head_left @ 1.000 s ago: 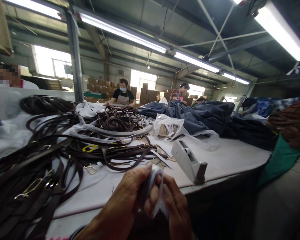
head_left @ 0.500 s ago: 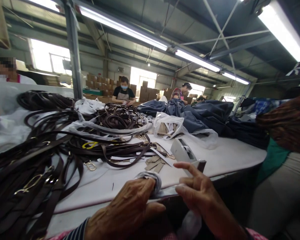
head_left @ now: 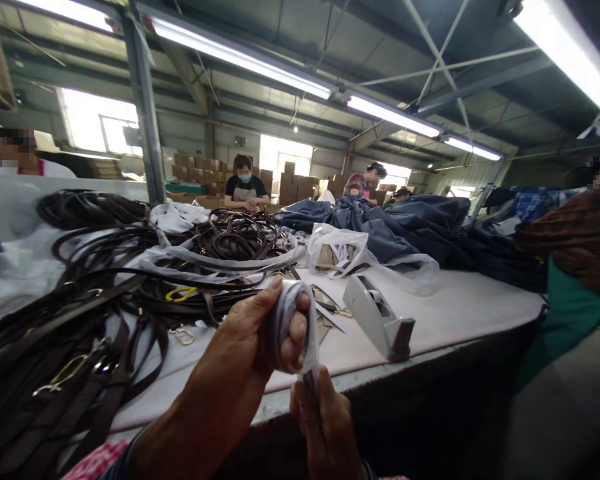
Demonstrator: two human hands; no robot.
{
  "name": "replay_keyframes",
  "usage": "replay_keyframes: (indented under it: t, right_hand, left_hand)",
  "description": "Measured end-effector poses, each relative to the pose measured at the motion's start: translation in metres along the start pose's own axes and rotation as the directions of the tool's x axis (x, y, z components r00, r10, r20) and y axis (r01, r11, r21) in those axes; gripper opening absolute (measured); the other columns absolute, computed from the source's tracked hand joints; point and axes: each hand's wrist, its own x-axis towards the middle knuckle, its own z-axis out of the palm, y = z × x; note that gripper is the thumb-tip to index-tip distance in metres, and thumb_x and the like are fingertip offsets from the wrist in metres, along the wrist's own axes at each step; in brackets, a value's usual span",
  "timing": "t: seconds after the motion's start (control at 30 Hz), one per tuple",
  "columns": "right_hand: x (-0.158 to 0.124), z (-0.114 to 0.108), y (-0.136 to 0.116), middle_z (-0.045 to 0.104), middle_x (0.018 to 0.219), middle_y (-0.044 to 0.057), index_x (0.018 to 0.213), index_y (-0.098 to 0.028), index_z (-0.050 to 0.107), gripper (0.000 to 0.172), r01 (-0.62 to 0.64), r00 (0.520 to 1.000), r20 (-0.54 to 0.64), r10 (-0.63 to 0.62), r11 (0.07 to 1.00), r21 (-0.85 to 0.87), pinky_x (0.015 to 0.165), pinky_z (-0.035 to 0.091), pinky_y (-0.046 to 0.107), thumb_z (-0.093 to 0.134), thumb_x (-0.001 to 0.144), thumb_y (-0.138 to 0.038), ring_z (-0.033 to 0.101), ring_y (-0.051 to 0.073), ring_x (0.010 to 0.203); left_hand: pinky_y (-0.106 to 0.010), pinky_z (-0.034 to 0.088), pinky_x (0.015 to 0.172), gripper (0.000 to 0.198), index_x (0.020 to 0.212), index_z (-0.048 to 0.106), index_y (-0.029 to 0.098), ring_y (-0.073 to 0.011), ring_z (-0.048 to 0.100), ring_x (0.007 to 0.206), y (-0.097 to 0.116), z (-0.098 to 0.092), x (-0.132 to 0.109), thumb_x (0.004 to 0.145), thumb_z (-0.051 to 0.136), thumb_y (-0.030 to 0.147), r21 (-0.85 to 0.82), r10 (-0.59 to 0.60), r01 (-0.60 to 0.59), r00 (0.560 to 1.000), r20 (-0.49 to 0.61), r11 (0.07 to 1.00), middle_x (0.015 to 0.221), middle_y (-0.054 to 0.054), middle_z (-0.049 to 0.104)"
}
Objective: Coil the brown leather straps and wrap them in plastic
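Observation:
My left hand [head_left: 243, 340] is closed around a grey coiled roll [head_left: 276, 327], raised above the front edge of the table. Its fingers pass through the middle of the coil and the thumb lies on top. Clear plastic film [head_left: 313, 333] covers the roll's right side and hangs down from it. Just below, my right hand [head_left: 325, 417] pinches the lower end of that film between its fingers. What the coil is made of cannot be made out. A grey tape dispenser [head_left: 367, 310] stands to the right of the roll, touched by neither hand.
Dark brown straps [head_left: 105, 300] with metal clips are heaped across the left. An open plastic bag [head_left: 335, 243] of tan and white strips lies behind the dispenser, beside dark blue fabric [head_left: 410, 223]. A person in green and brown [head_left: 575, 300] is at the right.
My left hand has lifted the roll from the tabletop and turned it upright. My right hand has moved left and down from beside the dispenser and now grips the film.

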Motion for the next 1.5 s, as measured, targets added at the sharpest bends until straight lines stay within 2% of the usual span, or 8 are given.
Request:
replay_keyframes:
  t: [0.2,0.3,0.47,0.57,0.7,0.87,1.07,1.5]
  right_hand:
    - [0.004,0.013,0.004,0.057,0.057,-0.003,0.107,-0.016,0.063,0.062,-0.318,0.931,0.282,0.233,0.896,0.311,0.044,0.037,0.021,0.054,0.093,-0.076,0.048,0.01,0.042]
    - [0.003,0.005,0.005,0.052,0.05,-0.005,0.093,-0.015,0.06,0.066,-0.426,0.878,0.385,0.282,0.827,0.366,0.037,0.028,0.017,0.056,0.088,-0.081,0.041,0.007,0.037]
    - [0.017,-0.032,-0.024,0.058,0.055,-0.006,0.102,-0.016,0.057,0.044,-0.489,0.797,0.545,0.261,0.808,0.329,0.031,0.019,0.014,0.062,0.095,-0.059,0.028,0.002,0.031]
    - [0.033,-0.051,-0.039,0.059,0.061,-0.007,0.117,-0.017,0.057,0.042,-0.493,0.769,0.572,0.286,0.835,0.246,0.034,0.022,0.014,0.077,0.086,-0.039,0.03,0.002,0.035]
    - [0.053,-0.062,-0.033,0.054,0.064,-0.009,0.122,-0.02,0.057,0.044,-0.393,0.798,0.538,0.272,0.911,0.123,0.043,0.026,0.016,0.077,0.086,-0.036,0.036,0.006,0.048]
    - [0.075,-0.051,-0.014,0.07,0.093,0.002,0.119,-0.021,0.068,0.023,0.228,0.837,0.541,-0.079,0.95,-0.214,0.076,0.046,0.026,0.064,0.1,-0.034,0.063,0.016,0.083]
    - [0.091,-0.018,0.006,0.072,0.102,0.004,0.146,-0.028,0.053,0.041,0.754,0.582,0.775,-0.247,0.521,-0.4,0.083,0.044,0.032,0.058,0.105,-0.031,0.062,0.022,0.094]
    - [0.097,-0.001,0.03,0.067,0.098,0.003,0.128,-0.019,0.058,0.026,0.848,0.467,0.833,-0.298,0.418,-0.325,0.068,0.04,0.03,0.054,0.107,-0.034,0.058,0.018,0.084]
  left_hand:
    - [-0.024,0.056,0.066,0.037,0.104,0.071,0.013,-0.0134,0.066,0.065,-0.003,-0.007,0.027,0.092,0.071,0.048,0.142,0.364,-0.352,0.929,-0.067,0.925,0.083,-0.005,0.074]
    - [-0.03,0.055,0.083,0.028,0.106,0.066,0.017,-0.0195,0.072,0.085,-0.014,-0.025,0.032,0.101,0.059,0.044,0.464,0.43,-0.41,0.9,0.068,0.785,0.101,-0.007,0.076]
    - [-0.029,0.04,0.064,0.019,0.089,0.055,0.021,-0.0185,0.059,0.069,-0.035,-0.067,0.022,0.105,0.048,0.028,0.854,0.283,-0.52,0.822,0.495,0.017,0.08,-0.003,0.065]
    - [-0.031,0.036,0.062,0.017,0.095,0.056,0.021,-0.0191,0.057,0.068,-0.038,-0.088,0.008,0.106,0.049,0.031,0.783,0.05,-0.579,0.796,0.603,-0.228,0.085,-0.004,0.066]
    - [-0.03,0.035,0.061,0.025,0.094,0.057,0.021,-0.0193,0.061,0.069,-0.029,-0.103,-0.007,0.1,0.061,0.045,0.828,-0.106,-0.467,0.883,0.458,-0.31,0.084,-0.002,0.068]
    - [-0.03,0.033,0.062,0.031,0.089,0.059,0.022,-0.0187,0.062,0.069,-0.014,-0.118,-0.01,0.106,0.047,0.045,0.862,-0.2,-0.405,0.912,0.358,-0.306,0.079,0.0,0.066]
    - [-0.031,0.033,0.062,0.017,0.101,0.068,0.024,-0.0197,0.066,0.071,-0.003,-0.133,-0.004,0.1,0.058,0.037,0.797,-0.348,-0.492,0.858,0.377,-0.351,0.082,-0.001,0.072]
    - [-0.033,0.034,0.061,0.02,0.099,0.065,0.021,-0.023,0.067,0.071,-0.008,-0.14,-0.003,0.098,0.057,0.039,0.77,-0.338,-0.5,0.859,0.384,-0.395,0.084,-0.003,0.073]
